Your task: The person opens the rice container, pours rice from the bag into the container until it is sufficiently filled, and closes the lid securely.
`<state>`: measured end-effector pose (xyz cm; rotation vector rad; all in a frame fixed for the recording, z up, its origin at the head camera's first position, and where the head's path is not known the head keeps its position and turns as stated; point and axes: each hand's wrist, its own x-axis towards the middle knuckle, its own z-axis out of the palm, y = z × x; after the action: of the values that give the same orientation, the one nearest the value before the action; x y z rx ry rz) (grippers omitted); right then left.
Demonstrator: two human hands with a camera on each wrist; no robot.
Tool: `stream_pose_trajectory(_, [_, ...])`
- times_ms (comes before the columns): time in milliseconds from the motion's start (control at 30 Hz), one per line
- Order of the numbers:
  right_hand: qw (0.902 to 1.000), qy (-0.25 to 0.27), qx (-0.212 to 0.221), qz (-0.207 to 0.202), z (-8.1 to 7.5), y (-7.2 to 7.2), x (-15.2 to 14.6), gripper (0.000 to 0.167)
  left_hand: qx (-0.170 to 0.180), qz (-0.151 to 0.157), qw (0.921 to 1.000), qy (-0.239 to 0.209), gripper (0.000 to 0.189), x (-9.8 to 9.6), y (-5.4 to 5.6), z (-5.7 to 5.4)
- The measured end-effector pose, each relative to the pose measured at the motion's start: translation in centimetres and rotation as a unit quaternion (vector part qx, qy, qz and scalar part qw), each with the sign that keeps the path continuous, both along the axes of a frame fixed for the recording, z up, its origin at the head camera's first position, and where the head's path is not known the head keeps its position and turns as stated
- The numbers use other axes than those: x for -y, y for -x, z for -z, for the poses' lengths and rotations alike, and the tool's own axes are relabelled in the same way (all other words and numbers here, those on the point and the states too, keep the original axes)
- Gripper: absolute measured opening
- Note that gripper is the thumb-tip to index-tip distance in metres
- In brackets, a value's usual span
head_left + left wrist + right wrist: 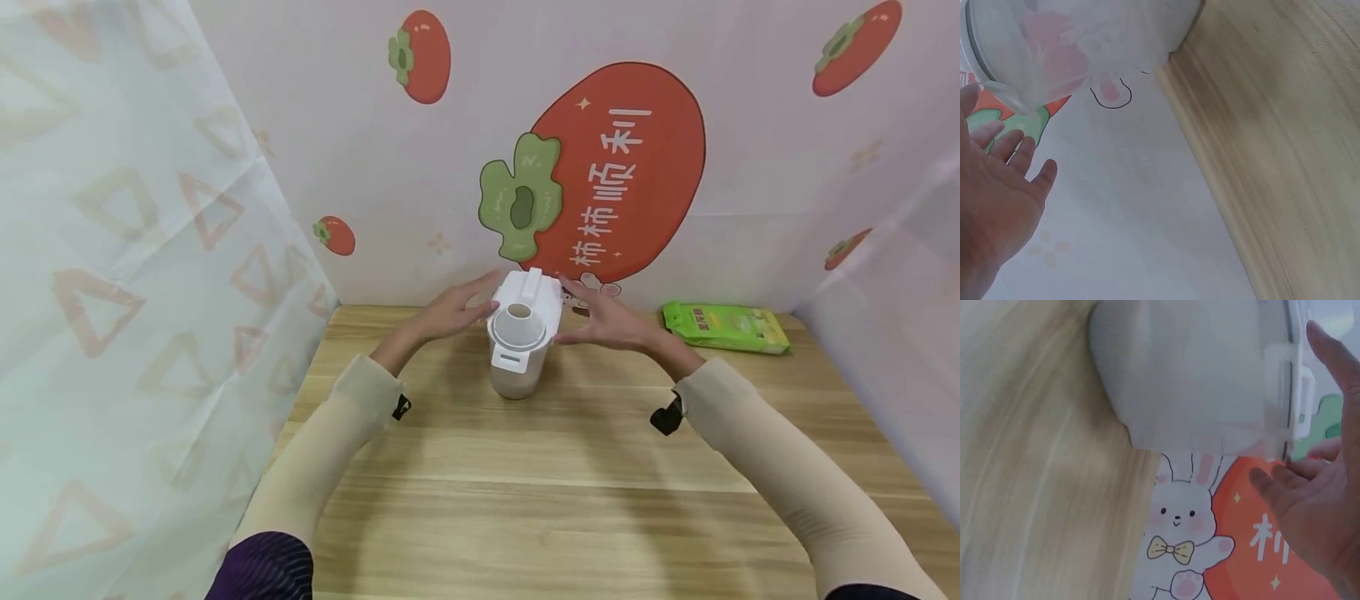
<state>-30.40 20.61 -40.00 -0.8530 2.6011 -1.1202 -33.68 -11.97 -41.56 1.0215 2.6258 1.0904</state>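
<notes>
Has L grip (454,312) & R grip (609,322) spread, flanking wht container (520,335). See most table (517,500) room in front of container, back edge nr behind; read "柿柿顺利" on wall (427,175) behind.

The head camera looks forward and down; the wrist cameras share the white container (522,335), close, from opposite sides.

2 cream sleeves (322,454); 2 black wrist pieces (666,417); purple ribbed fabric (262,568).

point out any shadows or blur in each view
Head: soft shadows fall across the pale wooden table, and the white lidded plastic container reads fairly crisp; left wrist: the container's wall looks hazy; right wrist: container and wood grain look slightly smeared.
</notes>
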Motion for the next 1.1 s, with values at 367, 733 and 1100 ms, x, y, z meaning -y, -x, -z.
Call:
stream_pose_trajectory(367, [0.9981, -0.036, -0.045, 0.023, 0.8, -1.2, 1.1, 0.118, 0.002, 0.041, 0.9984, 0.04, 0.062, -0.7, 1.2, 0.0])
stream_pose_trajectory(733, [0.998, -0.048, -0.04, -0.011, 0.4, 0.3, 0.6, 0.112, -0.024, 0.014, 0.9983, 0.052, 0.062, -0.3, 0.1, 0.6])
stream_pose_trajectory(1100, [0.9976, -0.04, -0.026, -0.051, 0.0, 1.6, 0.5, 0.107, -0.06, -0.021, 0.9958, 0.066, 0.061, 0.2, -1.2, 0.1])
